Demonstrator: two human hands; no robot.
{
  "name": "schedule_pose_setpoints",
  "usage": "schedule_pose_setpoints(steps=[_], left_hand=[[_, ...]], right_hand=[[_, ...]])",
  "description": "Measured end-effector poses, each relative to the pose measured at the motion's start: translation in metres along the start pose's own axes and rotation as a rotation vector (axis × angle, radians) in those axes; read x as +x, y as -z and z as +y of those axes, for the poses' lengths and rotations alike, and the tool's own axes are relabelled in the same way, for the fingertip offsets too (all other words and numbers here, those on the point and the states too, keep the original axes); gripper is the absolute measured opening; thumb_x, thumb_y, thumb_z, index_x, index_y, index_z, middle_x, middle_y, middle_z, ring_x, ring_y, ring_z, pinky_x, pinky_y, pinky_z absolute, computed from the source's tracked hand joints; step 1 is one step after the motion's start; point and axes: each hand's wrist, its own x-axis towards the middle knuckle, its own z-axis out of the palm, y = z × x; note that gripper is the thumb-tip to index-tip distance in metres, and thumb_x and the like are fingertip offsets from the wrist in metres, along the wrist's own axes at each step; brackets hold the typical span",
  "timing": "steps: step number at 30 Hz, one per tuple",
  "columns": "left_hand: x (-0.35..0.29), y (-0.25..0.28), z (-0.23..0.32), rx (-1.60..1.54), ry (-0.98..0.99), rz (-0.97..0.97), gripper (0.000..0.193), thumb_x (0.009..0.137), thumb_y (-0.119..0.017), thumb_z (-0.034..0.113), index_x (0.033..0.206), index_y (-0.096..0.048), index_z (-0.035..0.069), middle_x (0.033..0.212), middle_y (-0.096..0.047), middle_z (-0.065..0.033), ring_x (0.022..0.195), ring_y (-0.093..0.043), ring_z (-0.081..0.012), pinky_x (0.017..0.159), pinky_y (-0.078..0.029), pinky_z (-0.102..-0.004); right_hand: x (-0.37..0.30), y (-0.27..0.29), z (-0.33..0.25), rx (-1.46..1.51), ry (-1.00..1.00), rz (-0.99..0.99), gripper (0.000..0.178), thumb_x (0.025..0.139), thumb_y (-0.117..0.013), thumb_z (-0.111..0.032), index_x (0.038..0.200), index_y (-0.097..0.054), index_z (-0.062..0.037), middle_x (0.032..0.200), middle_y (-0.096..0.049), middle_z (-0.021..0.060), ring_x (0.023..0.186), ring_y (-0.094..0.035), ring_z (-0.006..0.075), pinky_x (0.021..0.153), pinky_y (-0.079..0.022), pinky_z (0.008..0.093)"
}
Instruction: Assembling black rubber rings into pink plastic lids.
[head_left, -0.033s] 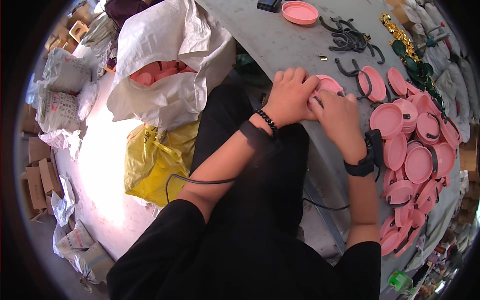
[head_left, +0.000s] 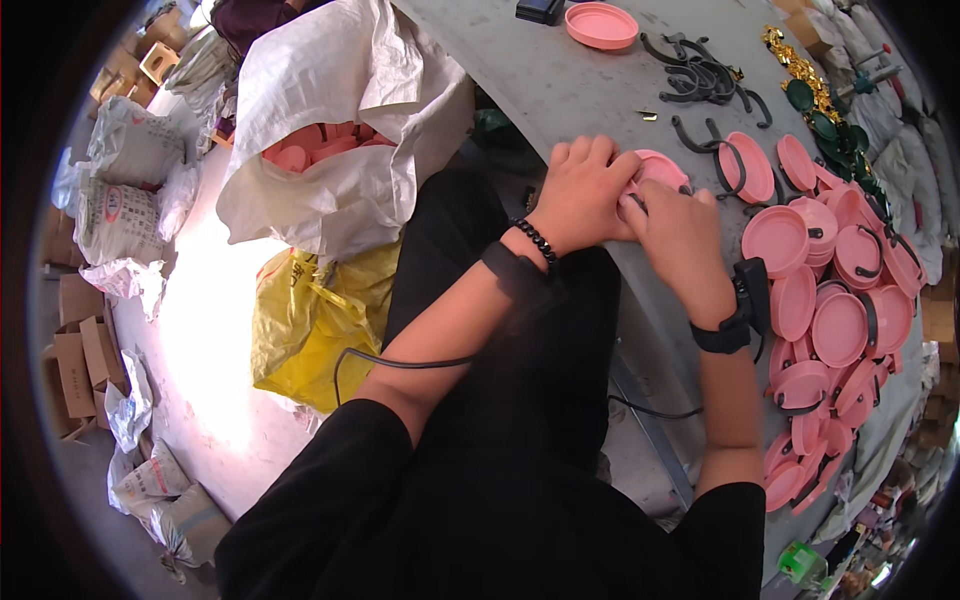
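At the table's near edge, both my hands grip a round, shallow pink plastic dish. My left hand curls over its left side with the thumb on top. From the right, my right hand presses its fingers on the rim, close to my left thumb. A bit of dark handle shows at the dish's edge; my fingers hide the rest. Just beyond lie curved dark grey handles in a loose heap. Another pink dish with a dark handle across it rests right of my hands.
A large pile of pink dishes with handles covers the table's right side. Gold pieces and dark green discs lie at the far right. A single pink dish sits farther back. Left stand a white sack and a yellow bag.
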Motion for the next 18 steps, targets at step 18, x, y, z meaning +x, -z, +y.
schedule_pose_setpoints(steps=[18], left_hand=[[0.002, -0.004, -0.004, 0.041, -0.050, 0.060, 0.050, 0.062, -0.076, 0.036, 0.097, -0.053, 0.010, 0.115, -0.054, -0.0143, 0.105, -0.051, -0.0280, 0.092, -0.034, -0.0428]], right_hand=[[0.018, -0.005, 0.051, 0.236, 0.324, 0.029, 0.018, 0.080, -0.066, -0.025, 0.083, -0.065, -0.0080, 0.079, -0.062, 0.0069, 0.075, -0.054, 0.0252, 0.077, -0.039, 0.0359]])
